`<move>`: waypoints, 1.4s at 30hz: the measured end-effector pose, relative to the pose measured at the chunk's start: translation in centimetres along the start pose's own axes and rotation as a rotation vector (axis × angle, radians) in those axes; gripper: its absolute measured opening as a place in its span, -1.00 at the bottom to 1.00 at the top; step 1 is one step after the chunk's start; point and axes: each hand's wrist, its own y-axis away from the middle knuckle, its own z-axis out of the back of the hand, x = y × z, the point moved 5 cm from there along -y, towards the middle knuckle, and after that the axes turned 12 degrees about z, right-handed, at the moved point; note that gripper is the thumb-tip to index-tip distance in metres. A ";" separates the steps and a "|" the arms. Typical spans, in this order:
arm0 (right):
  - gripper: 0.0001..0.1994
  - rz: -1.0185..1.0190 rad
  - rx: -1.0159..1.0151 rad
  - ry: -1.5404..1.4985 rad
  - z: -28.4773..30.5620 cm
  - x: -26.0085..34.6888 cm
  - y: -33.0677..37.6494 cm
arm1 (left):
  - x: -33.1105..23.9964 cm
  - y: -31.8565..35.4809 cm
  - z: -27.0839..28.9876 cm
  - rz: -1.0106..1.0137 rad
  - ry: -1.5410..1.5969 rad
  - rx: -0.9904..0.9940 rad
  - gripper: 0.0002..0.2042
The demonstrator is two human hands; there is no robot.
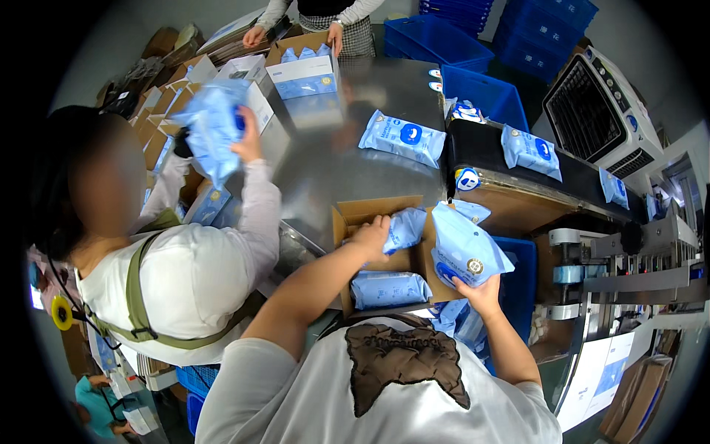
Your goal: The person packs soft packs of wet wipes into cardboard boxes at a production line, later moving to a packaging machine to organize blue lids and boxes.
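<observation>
In front of me an open cardboard box stands at the edge of the metal table. My left hand reaches into it and is closed on a light-blue wet wipes pack. Another wipes pack lies on its side in the near part of the box. To the right of the box, my right hand holds up a wipes pack by its lower edge, thumb across its front. Part of one more pack shows behind that one.
A black conveyor belt carries wipes packs from the right; one pack lies on the metal table. At left, a co-worker lifts several packs. Across the table, another person handles a filled box. Blue bins stand nearby.
</observation>
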 end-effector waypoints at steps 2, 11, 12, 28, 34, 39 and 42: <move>-0.20 0.005 -0.068 -0.111 0.3 1.1 -0.7 | -1.5 0.1 -2.0 0.005 -0.180 0.121 -0.11; -0.02 0.645 0.535 -0.123 -8.8 7.5 -8.0 | -2.7 0.3 -10.5 -0.416 -0.199 0.317 -0.17; -0.01 0.652 0.674 0.168 -9.5 7.6 -8.6 | -2.9 0.8 -9.5 -0.355 -0.182 0.351 -0.17; -0.31 0.405 0.959 0.698 -16.0 -1.0 -4.8 | 4.3 15.1 5.8 -0.357 0.746 -0.512 -0.87; -0.25 0.364 0.920 0.644 -15.6 -1.4 -3.5 | 22.2 10.7 -5.2 0.476 0.625 -0.453 -0.67; -0.37 0.303 0.808 0.569 -15.6 -0.8 -3.7 | 19.9 8.5 -5.2 0.440 0.271 -0.476 -0.68; -0.49 0.268 0.740 0.513 -15.7 -0.2 -3.8 | 20.9 8.6 -6.0 0.450 0.351 -0.372 -0.79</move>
